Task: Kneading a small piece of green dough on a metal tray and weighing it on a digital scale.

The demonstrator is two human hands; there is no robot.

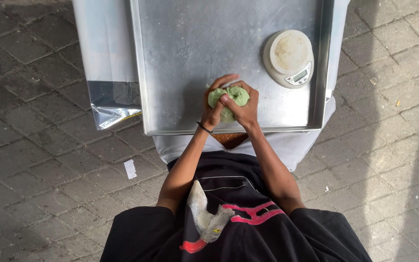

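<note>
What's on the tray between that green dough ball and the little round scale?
Nothing: in the head view, only bare, flour-dusted metal of the tray lies between the green dough and the round kitchen scale.

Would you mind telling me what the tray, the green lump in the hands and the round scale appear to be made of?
The tray looks like bare sheet metal, probably aluminium or steel: dull grey sheen, folded rim, floury smears. The green lump seems to be soft dough: matte, dented under the left hand and right hand. The kitchen scale looks like white plastic, its top dusted with powder.

dough (234,95) partly hidden by hands (229,107), tray (180,53) top cut off
</note>
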